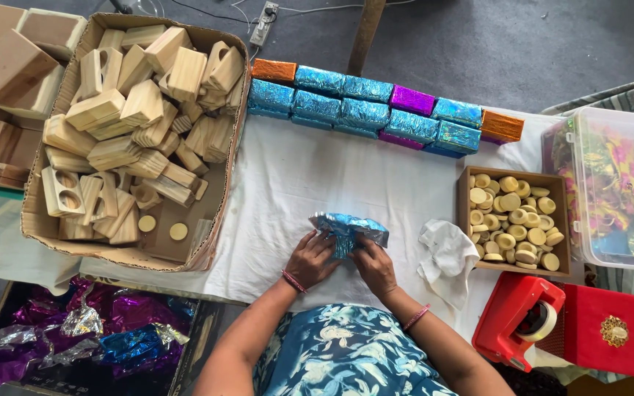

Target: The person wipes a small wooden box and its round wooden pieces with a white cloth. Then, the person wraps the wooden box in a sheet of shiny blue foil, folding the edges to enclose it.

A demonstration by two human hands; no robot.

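Both hands work blue foil-wrapped block (348, 231) at near edge of white cloth (295, 183). Left hand (310, 260) presses foil down, fingers bent; right hand (376, 268) likewise, grip partly hidden, perhaps pinching fold. Row of wrapped blocks (376, 110) beyond; tray of wooden discs (511, 220) right; crumpled white rag (445, 257) just beside right hand.

Counts on the white-clothed table (310, 183)

Two hands, left (310, 260) and right (376, 268), meet on one blue foil parcel (348, 231). Along the upper middle lie about twelve wrapped blocks (376, 110): two orange, two purple, the rest blue. One cardboard box (218, 220) of many wooden pieces at upper left, one small tray (466, 220) of many round discs at right, one red tape dispenser (522, 319), one white cloth (445, 257).
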